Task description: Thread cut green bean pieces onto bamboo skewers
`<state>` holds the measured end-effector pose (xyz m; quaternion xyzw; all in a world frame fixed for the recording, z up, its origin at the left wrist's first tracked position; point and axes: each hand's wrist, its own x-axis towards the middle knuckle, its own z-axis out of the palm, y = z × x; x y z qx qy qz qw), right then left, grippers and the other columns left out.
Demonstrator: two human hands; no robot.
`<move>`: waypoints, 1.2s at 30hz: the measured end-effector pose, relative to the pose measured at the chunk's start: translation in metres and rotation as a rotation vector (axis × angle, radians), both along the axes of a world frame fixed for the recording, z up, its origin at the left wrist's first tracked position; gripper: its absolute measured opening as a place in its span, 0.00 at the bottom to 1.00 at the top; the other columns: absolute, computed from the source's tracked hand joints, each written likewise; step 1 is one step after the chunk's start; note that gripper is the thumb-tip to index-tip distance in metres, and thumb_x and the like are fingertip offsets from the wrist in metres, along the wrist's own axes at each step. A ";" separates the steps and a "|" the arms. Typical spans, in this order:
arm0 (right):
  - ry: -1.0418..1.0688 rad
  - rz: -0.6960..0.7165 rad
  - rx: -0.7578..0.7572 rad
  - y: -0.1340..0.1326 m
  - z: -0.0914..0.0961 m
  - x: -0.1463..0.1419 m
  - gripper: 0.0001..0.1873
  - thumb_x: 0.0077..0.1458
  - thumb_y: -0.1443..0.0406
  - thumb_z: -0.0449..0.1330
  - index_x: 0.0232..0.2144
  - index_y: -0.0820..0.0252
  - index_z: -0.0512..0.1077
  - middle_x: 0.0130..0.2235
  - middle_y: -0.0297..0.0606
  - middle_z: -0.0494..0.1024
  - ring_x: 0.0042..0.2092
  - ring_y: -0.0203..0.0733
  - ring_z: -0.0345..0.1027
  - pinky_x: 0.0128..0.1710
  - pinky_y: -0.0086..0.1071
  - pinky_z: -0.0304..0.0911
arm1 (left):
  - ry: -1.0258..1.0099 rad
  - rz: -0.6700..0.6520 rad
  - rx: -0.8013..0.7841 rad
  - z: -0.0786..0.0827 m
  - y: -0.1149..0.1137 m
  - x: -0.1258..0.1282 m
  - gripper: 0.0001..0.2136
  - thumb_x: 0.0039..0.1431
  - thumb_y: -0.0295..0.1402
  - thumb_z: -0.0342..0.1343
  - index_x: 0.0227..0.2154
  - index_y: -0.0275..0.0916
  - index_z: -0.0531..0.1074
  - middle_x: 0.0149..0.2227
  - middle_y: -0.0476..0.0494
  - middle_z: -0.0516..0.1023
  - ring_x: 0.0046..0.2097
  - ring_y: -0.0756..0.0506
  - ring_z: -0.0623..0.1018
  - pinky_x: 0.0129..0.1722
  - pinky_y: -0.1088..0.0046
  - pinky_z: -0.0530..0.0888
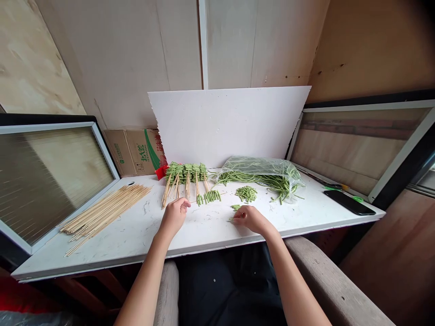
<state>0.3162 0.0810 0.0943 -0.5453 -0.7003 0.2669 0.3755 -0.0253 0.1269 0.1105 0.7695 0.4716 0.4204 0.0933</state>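
My left hand [174, 214] rests on the white table [136, 235] with its fingers curled, just below the lower ends of the finished bean skewers [185, 179]; whether it pinches a skewer is unclear. My right hand [249, 219] lies on the table with its fingers pinched on a small green bean piece [231, 220]. A few more cut pieces [235, 207] lie just above it. A row of cut beans on a skewer [209, 197] and a small heap of cut bean pieces [246, 193] lie between the hands and the bag.
A bundle of bare bamboo skewers [105, 213] lies at the left. A clear plastic bag of long green beans [263, 174] sits at the back right. A black phone [349, 202] lies at the right edge. A white board [224, 122] and a cardboard box [136, 151] stand behind.
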 end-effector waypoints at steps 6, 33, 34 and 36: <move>0.540 -0.091 0.019 0.008 -0.013 -0.018 0.24 0.51 0.47 0.70 0.37 0.61 0.82 0.34 0.42 0.84 0.34 0.44 0.72 0.38 0.37 0.66 | 0.048 -0.008 -0.093 -0.021 0.001 0.004 0.12 0.63 0.23 0.47 0.31 0.40 0.76 0.32 0.44 0.80 0.36 0.44 0.79 0.38 0.70 0.72; 0.714 -0.076 -0.020 0.009 -0.022 -0.025 0.28 0.49 0.45 0.71 0.42 0.61 0.83 0.42 0.43 0.84 0.37 0.41 0.71 0.39 0.33 0.66 | 0.132 -0.043 -0.089 -0.055 0.004 0.020 0.12 0.61 0.21 0.45 0.31 0.41 0.71 0.36 0.44 0.81 0.40 0.43 0.80 0.38 0.70 0.70; 0.721 -0.076 -0.021 0.008 -0.020 -0.026 0.28 0.48 0.45 0.72 0.41 0.61 0.83 0.41 0.43 0.84 0.37 0.40 0.71 0.39 0.33 0.66 | 0.133 -0.046 -0.092 -0.055 0.004 0.020 0.12 0.61 0.20 0.45 0.32 0.41 0.71 0.36 0.44 0.81 0.41 0.43 0.80 0.39 0.70 0.71; 0.734 -0.067 -0.019 0.006 -0.018 -0.027 0.26 0.48 0.46 0.73 0.39 0.61 0.83 0.40 0.42 0.84 0.37 0.40 0.71 0.38 0.32 0.66 | 0.133 -0.050 -0.097 -0.055 0.004 0.020 0.12 0.61 0.20 0.45 0.32 0.41 0.71 0.36 0.43 0.81 0.41 0.43 0.80 0.39 0.70 0.71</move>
